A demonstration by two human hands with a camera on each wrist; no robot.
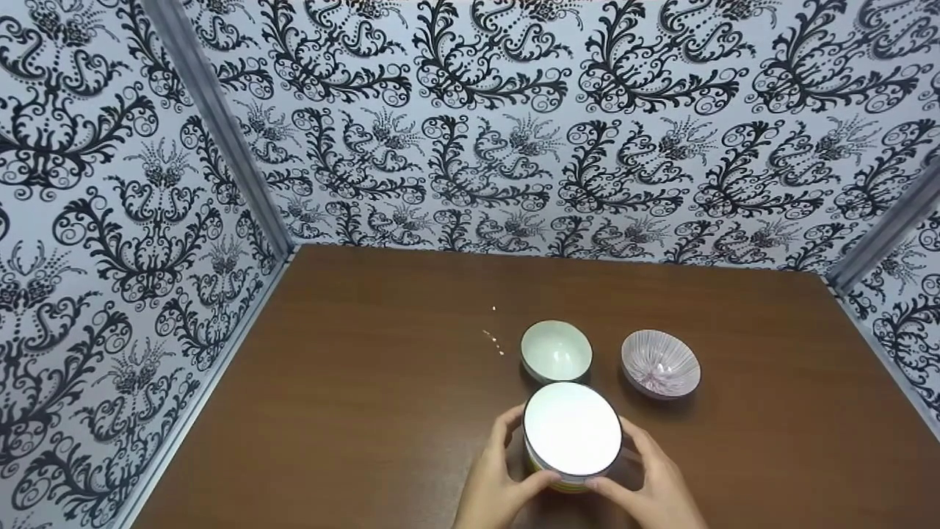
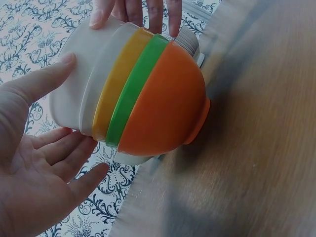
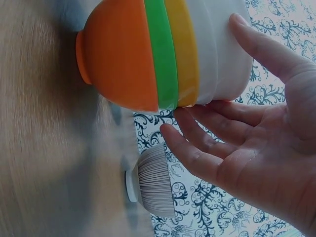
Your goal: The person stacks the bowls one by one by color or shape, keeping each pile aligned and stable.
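A stack of nested bowls is held between my two hands near the front of the table. An orange bowl is lowest, then green and yellow rims, with white bowls uppermost. My left hand grips the left side, thumb on the upper white wall and fingers beneath the rims. On the opposite side my right hand holds it in the same manner. The orange foot is close over the wood. Just behind the stack stands a pale green bowl, its near edge overlapped by the stack.
A striped bowl stands to the right of the pale green one. Small white specks show on the brown table left of the bowls. Walls with black-and-white scroll patterns enclose the back and sides.
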